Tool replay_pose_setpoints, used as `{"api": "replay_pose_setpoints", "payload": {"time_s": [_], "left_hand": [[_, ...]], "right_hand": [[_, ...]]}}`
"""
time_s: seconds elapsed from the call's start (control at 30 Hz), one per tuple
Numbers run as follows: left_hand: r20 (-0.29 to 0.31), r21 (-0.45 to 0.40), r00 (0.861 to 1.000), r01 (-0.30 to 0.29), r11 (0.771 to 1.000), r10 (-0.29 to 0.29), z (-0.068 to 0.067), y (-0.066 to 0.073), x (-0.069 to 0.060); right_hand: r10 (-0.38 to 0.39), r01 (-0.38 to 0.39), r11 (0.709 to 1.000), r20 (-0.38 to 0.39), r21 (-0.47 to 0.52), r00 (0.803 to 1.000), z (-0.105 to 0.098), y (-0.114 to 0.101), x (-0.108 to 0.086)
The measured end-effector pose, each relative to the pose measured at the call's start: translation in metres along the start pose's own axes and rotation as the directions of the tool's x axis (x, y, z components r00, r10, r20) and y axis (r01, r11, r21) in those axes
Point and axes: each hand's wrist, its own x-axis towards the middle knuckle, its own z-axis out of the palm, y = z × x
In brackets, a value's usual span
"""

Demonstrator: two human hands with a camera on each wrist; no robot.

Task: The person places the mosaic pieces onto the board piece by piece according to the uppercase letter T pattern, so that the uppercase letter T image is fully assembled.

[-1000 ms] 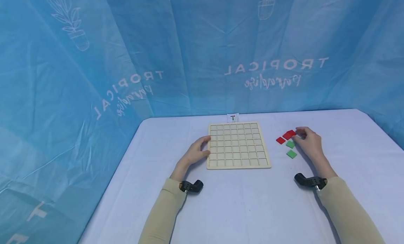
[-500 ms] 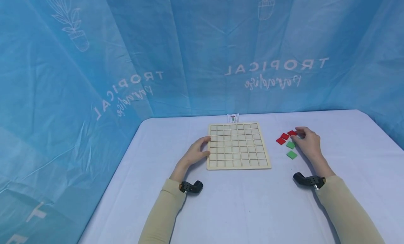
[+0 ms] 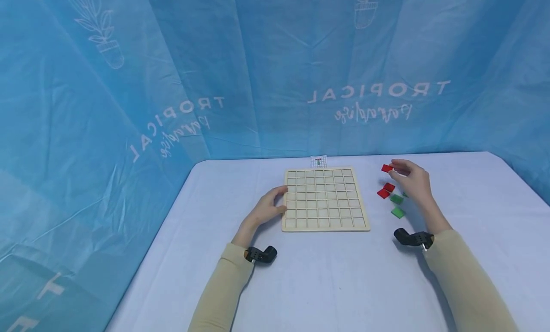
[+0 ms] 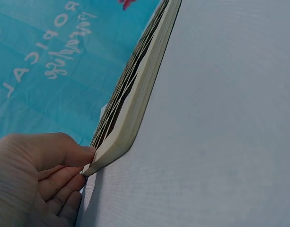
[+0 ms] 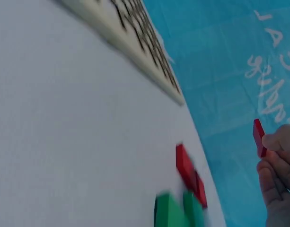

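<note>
A pale wooden grid board (image 3: pixel 325 199) lies on the white table. My left hand (image 3: pixel 265 208) grips its left edge; in the left wrist view thumb and fingers of the left hand (image 4: pixel 45 175) pinch the rim. Above the table, right of the board, my right hand (image 3: pixel 413 181) pinches a red tile (image 3: pixel 387 168). The right wrist view shows that red tile (image 5: pixel 259 137) between thumb and fingers of the right hand (image 5: pixel 279 170). Below it lie two red tiles (image 3: pixel 384 193) and green tiles (image 3: pixel 397 212), one partly hidden near the wrist.
A small printed grid card (image 3: pixel 318 161) lies behind the board at the table's back edge. Blue printed cloth (image 3: pixel 275 74) hangs behind and to the left of the white table (image 3: pixel 301 279). Black wrist cameras (image 3: pixel 263 254) sit on both forearms.
My right hand has picked up a red tile and moved up and slightly left with it. A green tile's edge shows where the hand was. My left hand stays on the board.
</note>
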Motion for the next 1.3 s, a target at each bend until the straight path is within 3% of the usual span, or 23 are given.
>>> {"api": "replay_pose_setpoints", "payload": {"time_s": [0.13, 0.27, 0.37, 0.53, 0.63, 0.97, 1.3], "left_hand": [[-0.003, -0.002, 1.000, -0.002, 1.000, 0.002, -0.001, 0.000, -0.001], [-0.004, 0.004, 1.000, -0.004, 1.000, 0.004, -0.001, 0.001, -0.001], [-0.006, 0.010, 1.000, -0.002, 1.000, 0.002, 0.000, 0.001, 0.000], [-0.009, 0.016, 1.000, -0.002, 1.000, 0.002, -0.001, 0.002, 0.000], [-0.009, 0.015, 1.000, -0.002, 1.000, 0.002, -0.001, 0.002, 0.000], [-0.006, 0.024, 1.000, -0.009, 1.000, 0.009, 0.002, 0.006, 0.001], [0.010, 0.027, 1.000, -0.003, 1.000, 0.003, 0.006, 0.010, -0.002]], "right_hand": [[-0.019, 0.017, 0.997, 0.028, 0.082, 0.999, 0.022, -0.002, 0.016], [-0.060, 0.054, 0.990, 0.040, 0.132, 0.997, 0.041, -0.017, 0.023], [-0.076, 0.060, 0.979, 0.074, 0.193, 0.994, 0.046, -0.045, 0.018], [-0.086, 0.024, 0.954, 0.194, 0.297, 0.977, 0.043, -0.106, 0.002], [-0.110, 0.028, 0.946, 0.242, 0.323, 0.964, 0.051, -0.124, -0.001], [-0.192, 0.070, 0.907, 0.261, 0.416, 0.946, 0.085, -0.145, -0.004], [-0.148, -0.004, 0.904, 0.322, 0.427, 0.935, 0.111, -0.138, -0.010]]}}
